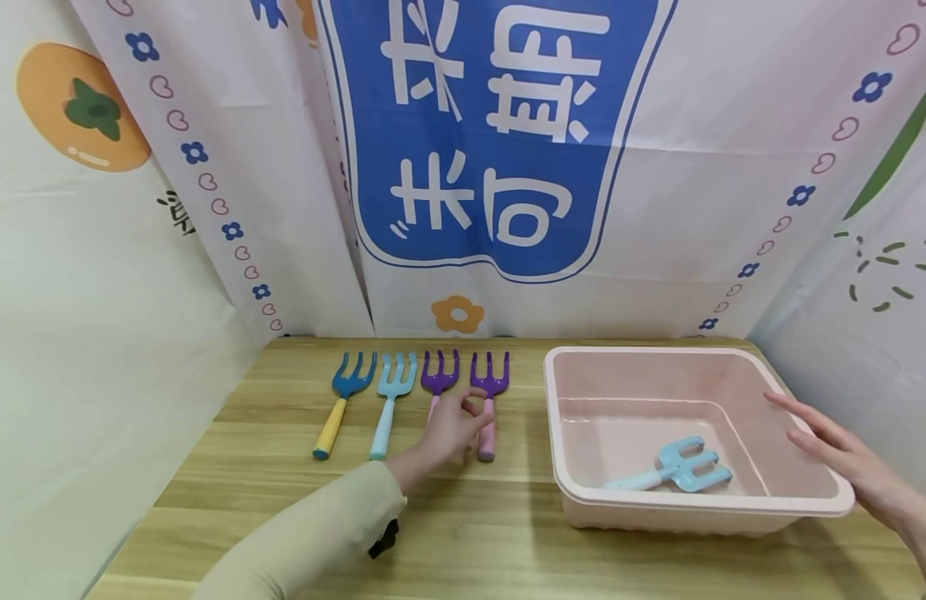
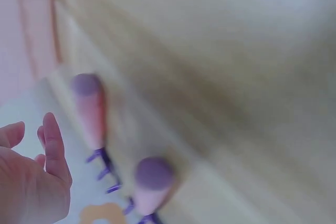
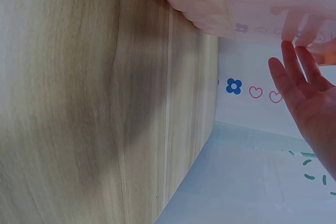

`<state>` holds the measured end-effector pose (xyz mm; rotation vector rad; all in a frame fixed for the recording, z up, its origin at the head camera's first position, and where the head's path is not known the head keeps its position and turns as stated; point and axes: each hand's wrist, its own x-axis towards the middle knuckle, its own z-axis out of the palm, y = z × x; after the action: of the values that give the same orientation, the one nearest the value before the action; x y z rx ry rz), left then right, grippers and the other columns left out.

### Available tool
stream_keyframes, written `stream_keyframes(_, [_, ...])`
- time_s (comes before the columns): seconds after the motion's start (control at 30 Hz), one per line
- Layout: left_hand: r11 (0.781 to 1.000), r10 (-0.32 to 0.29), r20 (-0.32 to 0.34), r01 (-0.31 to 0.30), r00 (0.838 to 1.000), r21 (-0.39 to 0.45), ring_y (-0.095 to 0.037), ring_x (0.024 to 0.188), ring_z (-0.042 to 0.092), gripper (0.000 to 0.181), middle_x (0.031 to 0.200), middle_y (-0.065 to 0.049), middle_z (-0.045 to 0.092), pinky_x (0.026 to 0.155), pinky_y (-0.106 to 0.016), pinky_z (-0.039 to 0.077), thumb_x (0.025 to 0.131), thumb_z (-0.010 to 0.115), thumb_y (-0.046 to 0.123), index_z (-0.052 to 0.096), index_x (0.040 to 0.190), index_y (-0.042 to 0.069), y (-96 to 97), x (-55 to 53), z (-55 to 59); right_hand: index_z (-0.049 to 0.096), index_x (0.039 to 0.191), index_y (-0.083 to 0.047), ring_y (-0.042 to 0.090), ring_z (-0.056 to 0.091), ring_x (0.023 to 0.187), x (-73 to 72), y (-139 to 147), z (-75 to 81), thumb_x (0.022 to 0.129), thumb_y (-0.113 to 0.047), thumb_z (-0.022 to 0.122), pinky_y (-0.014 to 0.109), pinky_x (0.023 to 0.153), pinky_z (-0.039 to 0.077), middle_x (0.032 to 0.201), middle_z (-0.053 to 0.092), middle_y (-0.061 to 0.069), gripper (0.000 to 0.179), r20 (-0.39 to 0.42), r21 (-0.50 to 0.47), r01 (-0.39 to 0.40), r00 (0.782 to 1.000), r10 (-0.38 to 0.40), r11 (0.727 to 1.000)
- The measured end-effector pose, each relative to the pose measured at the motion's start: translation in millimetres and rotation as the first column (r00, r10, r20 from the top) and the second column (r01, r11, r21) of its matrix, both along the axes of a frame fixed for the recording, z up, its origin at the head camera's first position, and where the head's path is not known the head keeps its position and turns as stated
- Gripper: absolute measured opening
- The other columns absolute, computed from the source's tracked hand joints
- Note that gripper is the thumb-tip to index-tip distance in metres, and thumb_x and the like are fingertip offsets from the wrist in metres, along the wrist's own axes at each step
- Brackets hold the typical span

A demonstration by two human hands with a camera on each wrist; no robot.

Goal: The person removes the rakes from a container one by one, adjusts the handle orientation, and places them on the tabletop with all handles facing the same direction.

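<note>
My left hand [image 1: 449, 432] reaches over two purple hand forks with pink handles, a left one [image 1: 439, 381] and a right one [image 1: 487, 442]. Its thumb and fingers are apart, close to the right fork's handle. In the left wrist view a gap shows between the hand [image 2: 39, 177] and both pink handles. Farther left lie a blue fork with a yellow handle [image 1: 331, 427] and a light blue fork [image 1: 383, 421]. My right hand [image 1: 845, 454] rests at the right side of a pink plastic basin [image 1: 575, 492], fingers extended. Inside it lies another light blue fork [image 1: 683, 468].
The wooden table [image 1: 463, 550] ends at a printed white cloth [image 1: 658, 250] at the back, with more cloth on both sides. The basin stands on the right half of the table.
</note>
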<state>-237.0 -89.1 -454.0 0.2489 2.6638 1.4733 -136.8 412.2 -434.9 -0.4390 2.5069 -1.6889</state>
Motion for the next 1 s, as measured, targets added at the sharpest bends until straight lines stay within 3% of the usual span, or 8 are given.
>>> stream_keyframes(0.3, [0.992, -0.126, -0.096, 0.127, 0.987, 0.010, -0.018, 0.063, 0.058, 0.038, 0.092, -0.003, 0.060, 0.051, -0.029, 0.053, 0.090, 0.072, 0.020, 0.061, 0.124, 0.010, 15.7, 1.0, 65.2, 0.020, 0.156, -0.019, -0.014, 0.036, 0.115, 0.5, 1, -0.2, 0.105, -0.004, 0.031, 0.018, 0.078, 0.049, 0.145, 0.021, -0.026, 0.054, -0.008, -0.007, -0.010, 1.000, 0.010, 1.000])
stream_keyframes(0.53, [0.978, -0.207, -0.209, 0.200, 0.956, -0.053, -0.014, 0.069, 0.057, 0.031, 0.093, 0.002, 0.065, 0.059, -0.026, 0.047, 0.091, 0.071, 0.021, 0.064, 0.120, 0.014, 36.8, -8.1, 110.7, 0.020, 0.156, -0.019, -0.014, 0.035, 0.116, 1.4, 1, -0.2, 0.105, -0.004, 0.031, 0.017, 0.078, 0.048, 0.145, 0.021, -0.027, 0.054, -0.020, 0.005, -0.008, 1.000, 0.008, 1.000])
stream_keyframes(0.6, [0.972, -0.236, -0.215, 0.231, 0.948, -0.048, -0.013, 0.073, 0.058, 0.031, 0.095, 0.002, 0.065, 0.063, -0.026, 0.049, 0.092, 0.070, 0.023, 0.063, 0.121, 0.014, 44.8, -10.4, 120.7, 0.020, 0.156, -0.018, -0.014, 0.035, 0.116, 1.6, 1, -0.2, 0.105, -0.004, 0.031, 0.017, 0.078, 0.047, 0.144, 0.022, -0.027, 0.054, -0.022, 0.006, -0.006, 1.000, 0.006, 1.000])
stream_keyframes(0.77, [0.948, -0.314, -0.201, 0.319, 0.928, -0.008, -0.015, 0.077, 0.061, 0.030, 0.096, 0.001, 0.064, 0.062, -0.026, 0.053, 0.092, 0.069, 0.022, 0.062, 0.121, 0.014, 65.4, -14.8, 135.3, 0.021, 0.156, -0.018, -0.014, 0.037, 0.115, 1.2, 1, 0.6, 0.105, -0.003, 0.031, 0.019, 0.078, 0.049, 0.143, 0.024, -0.027, 0.054, -0.018, 0.002, -0.008, 1.000, 0.008, 1.000])
stream_keyframes(1.0, [0.887, -0.455, -0.160, 0.462, 0.876, 0.007, -0.018, 0.080, 0.064, 0.031, 0.094, -0.001, 0.065, 0.062, -0.026, 0.053, 0.091, 0.071, 0.016, 0.062, 0.120, 0.010, 96.5, -22.5, 140.9, 0.021, 0.156, -0.018, -0.013, 0.038, 0.114, 0.6, 0, 1.3, 0.105, -0.003, 0.032, 0.020, 0.078, 0.050, 0.143, 0.025, -0.027, 0.054, -0.016, -0.002, -0.014, 1.000, 0.014, 1.000])
